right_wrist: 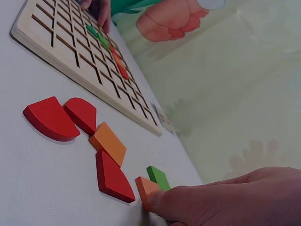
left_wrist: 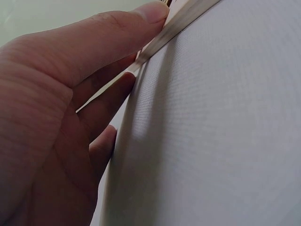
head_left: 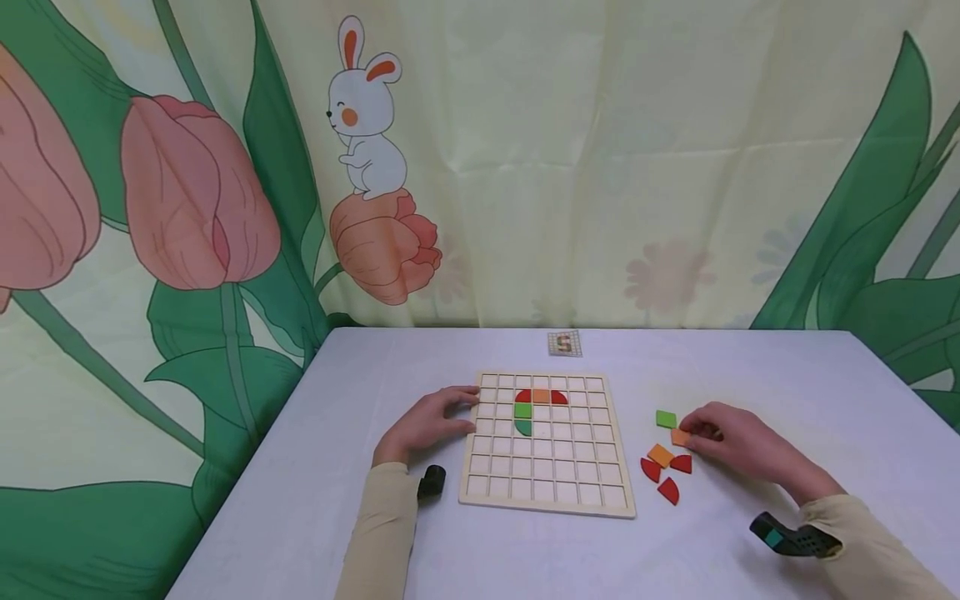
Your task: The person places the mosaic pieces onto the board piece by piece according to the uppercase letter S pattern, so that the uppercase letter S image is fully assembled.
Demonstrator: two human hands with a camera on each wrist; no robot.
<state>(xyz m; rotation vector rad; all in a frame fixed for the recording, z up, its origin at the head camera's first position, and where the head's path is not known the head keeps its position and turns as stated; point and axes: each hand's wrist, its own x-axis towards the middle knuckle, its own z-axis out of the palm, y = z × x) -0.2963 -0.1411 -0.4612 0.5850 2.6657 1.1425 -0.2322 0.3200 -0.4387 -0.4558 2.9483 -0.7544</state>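
A wooden grid board [head_left: 547, 507] lies on the table, holding red quarter-circle, orange square, green square and green quarter-circle tiles in its upper cells. My left hand [head_left: 431, 423] touches the board's left edge, thumb and fingers spread rather than curled. In the left wrist view, the left thumb [left_wrist: 146, 19] and fingertips meet the wooden rim. To the right of the board, my right hand [head_left: 738, 442] pinches an orange square tile [right_wrist: 145, 188] low over the table. Beside it lie a green square tile [head_left: 666, 419], another orange square tile [head_left: 661, 455] and red quarter-circle tiles [head_left: 668, 491].
A small card with a grid pattern [head_left: 565, 343] lies behind the board near the table's far edge. The white-covered table [head_left: 270, 517] meets a curtain [head_left: 540, 167] printed with tulips and a rabbit. Both wrists wear a dark device [head_left: 795, 536].
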